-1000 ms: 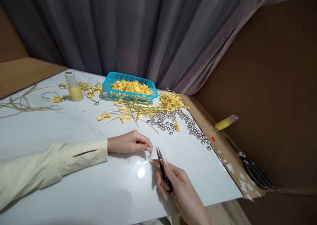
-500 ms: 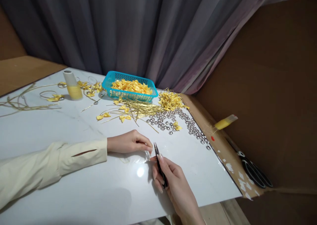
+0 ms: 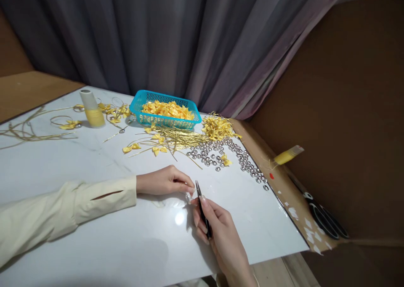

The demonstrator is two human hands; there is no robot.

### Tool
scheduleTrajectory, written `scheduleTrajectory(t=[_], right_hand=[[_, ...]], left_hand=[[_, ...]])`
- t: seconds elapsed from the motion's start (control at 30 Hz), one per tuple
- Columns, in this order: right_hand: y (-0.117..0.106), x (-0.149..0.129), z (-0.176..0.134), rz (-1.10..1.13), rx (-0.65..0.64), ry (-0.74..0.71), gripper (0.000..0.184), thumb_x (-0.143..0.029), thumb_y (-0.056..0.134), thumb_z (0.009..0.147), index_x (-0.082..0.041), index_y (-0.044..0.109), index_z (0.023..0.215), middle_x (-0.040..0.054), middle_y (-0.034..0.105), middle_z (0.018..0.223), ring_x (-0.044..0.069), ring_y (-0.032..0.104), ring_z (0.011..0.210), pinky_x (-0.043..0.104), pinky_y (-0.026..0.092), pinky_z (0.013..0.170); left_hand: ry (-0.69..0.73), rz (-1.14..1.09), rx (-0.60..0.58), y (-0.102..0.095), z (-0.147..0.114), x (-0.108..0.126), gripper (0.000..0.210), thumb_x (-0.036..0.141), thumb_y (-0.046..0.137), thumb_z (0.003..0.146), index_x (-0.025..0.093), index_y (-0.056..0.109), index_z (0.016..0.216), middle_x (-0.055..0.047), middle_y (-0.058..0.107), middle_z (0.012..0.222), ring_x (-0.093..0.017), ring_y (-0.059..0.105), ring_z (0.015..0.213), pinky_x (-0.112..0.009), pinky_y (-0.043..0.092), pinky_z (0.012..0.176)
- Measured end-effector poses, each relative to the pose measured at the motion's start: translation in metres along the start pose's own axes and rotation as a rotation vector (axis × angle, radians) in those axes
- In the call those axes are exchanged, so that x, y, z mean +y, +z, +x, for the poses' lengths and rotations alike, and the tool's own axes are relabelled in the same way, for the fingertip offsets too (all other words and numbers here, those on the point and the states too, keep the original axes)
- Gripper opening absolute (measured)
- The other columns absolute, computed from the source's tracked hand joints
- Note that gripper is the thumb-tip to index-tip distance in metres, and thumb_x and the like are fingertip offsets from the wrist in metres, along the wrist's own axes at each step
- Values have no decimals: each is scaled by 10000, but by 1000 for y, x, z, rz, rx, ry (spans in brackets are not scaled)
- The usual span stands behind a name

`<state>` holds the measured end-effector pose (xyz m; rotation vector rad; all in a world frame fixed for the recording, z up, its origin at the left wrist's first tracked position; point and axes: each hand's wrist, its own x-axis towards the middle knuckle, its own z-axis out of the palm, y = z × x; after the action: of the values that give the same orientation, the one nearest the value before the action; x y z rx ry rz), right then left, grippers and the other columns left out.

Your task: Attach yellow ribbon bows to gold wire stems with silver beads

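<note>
My left hand (image 3: 170, 181) is closed in a pinch above the white tabletop (image 3: 126, 236). A small, whitish, see-through piece (image 3: 188, 198) hangs at its fingertips; its kind is too small to make out. My right hand (image 3: 217, 224) grips black thread snips (image 3: 203, 215) with two thin tips pointing up and away. Those tips stand slightly apart, just right of my left fingertips, and a fine pale strand seems to run between. Some right fingertips lie close beside the see-through piece.
A blue basket (image 3: 142, 118) of yellow bows stands at the back. Before it lie gold wire ties (image 3: 183, 137), a ribbon pile (image 3: 217, 127) and silver beads (image 3: 206, 154). A yellow thread spool (image 3: 94, 116) stands left; another spool (image 3: 287, 155) and scissors (image 3: 322, 217) lie right.
My right hand and the thread snips have shifted slightly left and up, bringing the tips nearer my left fingertips. My left hand has stayed in place.
</note>
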<state>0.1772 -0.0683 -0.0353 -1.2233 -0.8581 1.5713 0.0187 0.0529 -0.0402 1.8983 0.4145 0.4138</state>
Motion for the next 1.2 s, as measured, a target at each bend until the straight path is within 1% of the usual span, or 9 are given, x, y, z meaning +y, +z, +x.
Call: scheduleTrajectory(t=[0.2,0.33,0.47,0.8,0.97,1.1,1.2], right_hand=[[0,0,0,24,3,-2,319,-444,590,829,-127,605,799,-37,415,568,52,260,469,185,205,401],[-1,1,1,39,9,-5,316,-436,569,848,-124,600,811,-31,422,578,54,259,478,182,203,403],[-1,2,1,43,8,-3,313,-430,546,865,-126,596,811,-40,406,566,48,217,463,183,178,396],[-1,0,0,41,33,24,342,-472,609,803,-132,598,778,-53,379,535,49,192,458,190,154,404],[-11,-4,-2,1,61,8,337,-467,614,803,-132,591,771,-49,395,548,47,214,463,181,158,401],[-21,-7,-3,3,36,50,305,-425,621,812,-121,611,817,-36,430,570,47,244,474,173,185,401],[-22,-8,-2,45,3,78,299,-407,624,815,-108,623,831,-28,446,572,45,248,470,170,208,397]], left_hand=[[0,-5,2,0,0,0,228,276,544,876,118,705,840,-43,709,811,-119,612,750,-161,443,702],[0,-2,1,0,0,0,238,290,542,878,122,706,835,-40,711,804,-117,609,738,-162,442,681],[-1,3,10,0,0,1,227,273,549,870,115,707,833,-41,714,803,-118,613,736,-157,440,670],[-10,9,25,0,0,0,237,289,548,869,118,709,837,-46,717,818,-125,611,749,-171,448,700],[-25,11,38,1,0,-1,225,273,554,861,115,711,832,-42,714,816,-120,608,744,-156,439,686],[-35,34,39,0,0,-2,223,263,548,863,113,709,825,-35,709,800,-113,601,728,-147,428,670],[-40,39,39,0,0,-2,221,259,546,865,113,707,825,-34,706,798,-110,595,724,-146,427,677]])
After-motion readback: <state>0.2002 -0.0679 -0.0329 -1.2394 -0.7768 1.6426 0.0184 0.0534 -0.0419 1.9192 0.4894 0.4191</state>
